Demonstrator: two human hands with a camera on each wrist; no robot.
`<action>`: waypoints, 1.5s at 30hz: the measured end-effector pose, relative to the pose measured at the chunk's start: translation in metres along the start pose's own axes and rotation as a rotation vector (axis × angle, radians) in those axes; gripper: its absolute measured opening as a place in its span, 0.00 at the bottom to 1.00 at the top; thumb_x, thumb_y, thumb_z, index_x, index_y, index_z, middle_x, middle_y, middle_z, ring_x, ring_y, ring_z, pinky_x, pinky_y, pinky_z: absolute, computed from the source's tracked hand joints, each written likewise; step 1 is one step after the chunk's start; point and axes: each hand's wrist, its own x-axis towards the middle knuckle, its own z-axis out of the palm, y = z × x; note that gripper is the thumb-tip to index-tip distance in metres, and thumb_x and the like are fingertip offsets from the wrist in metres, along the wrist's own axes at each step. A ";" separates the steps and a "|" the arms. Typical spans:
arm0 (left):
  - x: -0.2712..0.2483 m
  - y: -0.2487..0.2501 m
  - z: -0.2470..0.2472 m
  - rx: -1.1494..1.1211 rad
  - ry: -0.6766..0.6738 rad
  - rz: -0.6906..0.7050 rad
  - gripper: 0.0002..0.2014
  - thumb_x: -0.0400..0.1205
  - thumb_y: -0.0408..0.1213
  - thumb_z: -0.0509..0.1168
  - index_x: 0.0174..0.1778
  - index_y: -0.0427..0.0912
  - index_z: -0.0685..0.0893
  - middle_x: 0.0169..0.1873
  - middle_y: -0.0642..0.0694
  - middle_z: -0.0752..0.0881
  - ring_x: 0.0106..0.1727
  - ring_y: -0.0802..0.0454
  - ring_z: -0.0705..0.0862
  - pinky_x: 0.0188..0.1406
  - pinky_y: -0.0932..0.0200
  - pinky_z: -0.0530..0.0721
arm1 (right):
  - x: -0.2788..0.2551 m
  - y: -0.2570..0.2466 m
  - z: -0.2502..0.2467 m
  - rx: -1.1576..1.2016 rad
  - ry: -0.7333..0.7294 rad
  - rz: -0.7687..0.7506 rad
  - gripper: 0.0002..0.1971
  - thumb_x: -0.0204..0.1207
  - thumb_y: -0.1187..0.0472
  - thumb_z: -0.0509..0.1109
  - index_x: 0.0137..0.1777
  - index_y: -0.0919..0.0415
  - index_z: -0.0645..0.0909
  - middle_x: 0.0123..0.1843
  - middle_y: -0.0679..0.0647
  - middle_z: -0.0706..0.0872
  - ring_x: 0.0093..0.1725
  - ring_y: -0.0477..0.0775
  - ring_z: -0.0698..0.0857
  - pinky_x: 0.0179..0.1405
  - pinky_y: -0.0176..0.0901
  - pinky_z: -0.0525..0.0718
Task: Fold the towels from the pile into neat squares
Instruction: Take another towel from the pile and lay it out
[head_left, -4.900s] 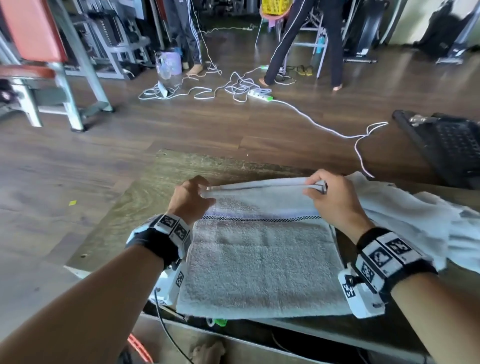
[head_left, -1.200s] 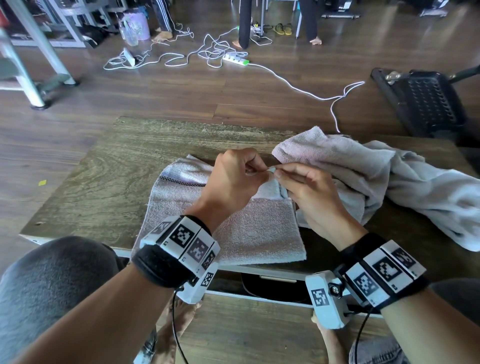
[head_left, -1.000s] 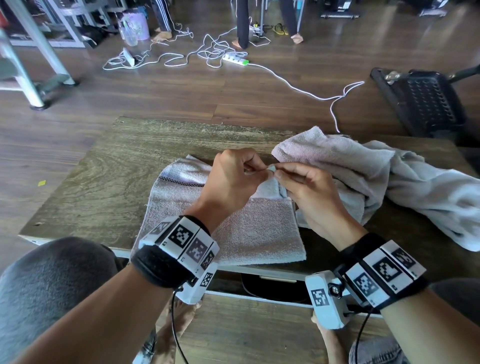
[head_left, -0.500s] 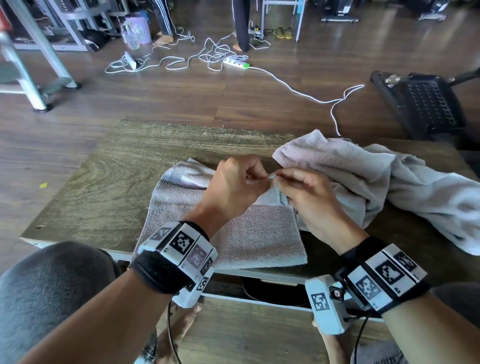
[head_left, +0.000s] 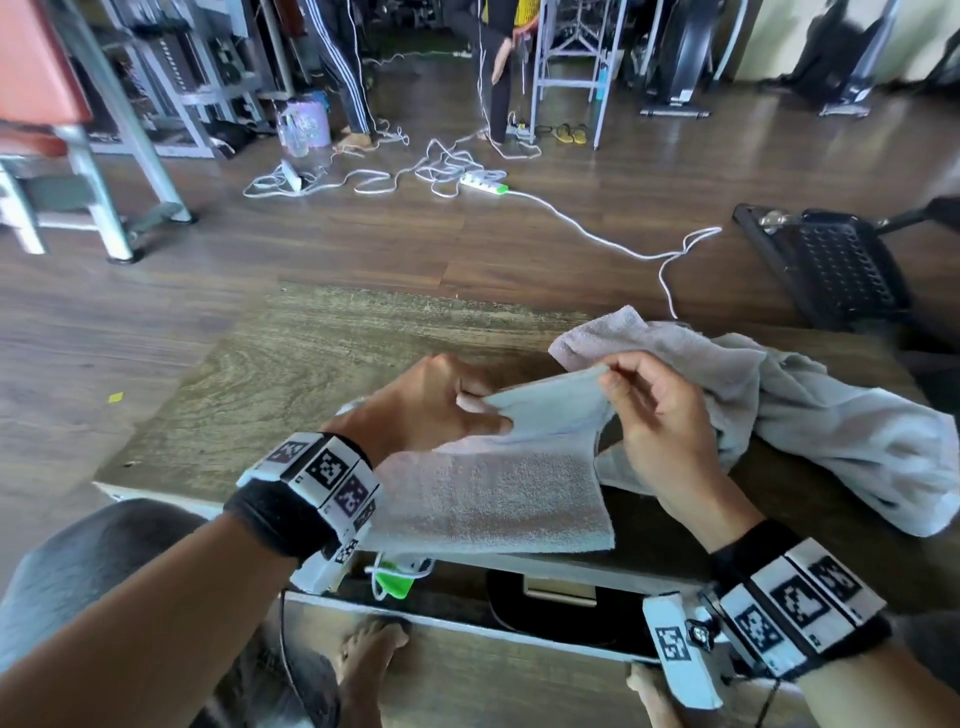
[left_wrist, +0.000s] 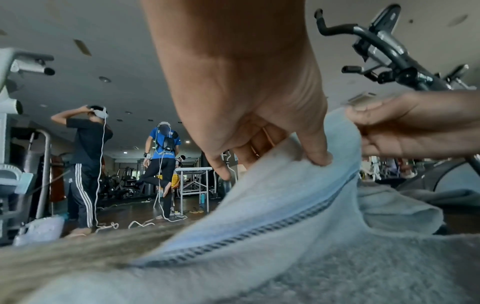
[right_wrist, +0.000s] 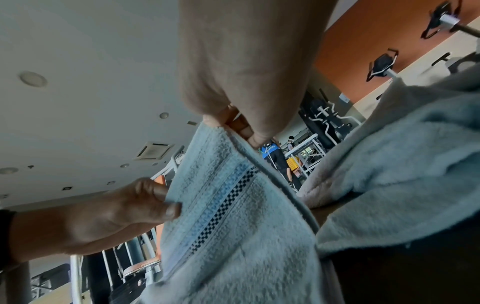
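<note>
A pale grey-blue towel (head_left: 498, 493) with a checkered band lies partly folded at the near edge of the wooden table (head_left: 311, 364). My left hand (head_left: 467, 410) pinches its raised upper edge, also seen in the left wrist view (left_wrist: 306, 156). My right hand (head_left: 618, 379) pinches the same edge at its right corner, lifted off the table; the right wrist view shows that pinch (right_wrist: 233, 127) and the checkered band (right_wrist: 223, 207). The pile of unfolded towels (head_left: 810, 415) lies crumpled on the table just right of my right hand.
Beyond the table is wooden floor with white cables and a power strip (head_left: 483, 183). A black perforated chair (head_left: 831, 265) stands at the right. Gym frames (head_left: 104, 156) stand far left. Two persons (left_wrist: 161, 164) stand at the back. My knee (head_left: 78, 561) is below the left edge.
My hands, pinching close together a second ago, have moved apart along the towel's edge. The edge is lifted higher off the table, and the head view has tilted up.
</note>
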 end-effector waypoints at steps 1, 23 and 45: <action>-0.003 -0.002 -0.008 0.044 -0.003 -0.015 0.14 0.74 0.51 0.76 0.46 0.43 0.92 0.46 0.52 0.91 0.44 0.58 0.88 0.41 0.63 0.86 | -0.001 -0.006 -0.003 -0.004 0.015 -0.005 0.09 0.85 0.65 0.68 0.53 0.48 0.84 0.44 0.38 0.90 0.45 0.35 0.86 0.49 0.29 0.81; -0.095 0.027 -0.148 0.138 0.233 -0.035 0.06 0.72 0.43 0.80 0.39 0.46 0.94 0.35 0.49 0.92 0.34 0.58 0.81 0.39 0.50 0.85 | 0.007 -0.113 -0.059 -0.121 0.237 -0.101 0.08 0.83 0.72 0.67 0.54 0.63 0.87 0.50 0.55 0.92 0.44 0.37 0.87 0.47 0.28 0.82; -0.106 0.030 -0.178 0.156 0.392 -0.072 0.11 0.68 0.40 0.82 0.41 0.39 0.92 0.36 0.49 0.91 0.33 0.62 0.86 0.31 0.79 0.78 | 0.030 -0.132 -0.046 -0.367 0.165 0.023 0.07 0.84 0.64 0.69 0.53 0.55 0.89 0.51 0.48 0.90 0.51 0.44 0.86 0.51 0.31 0.80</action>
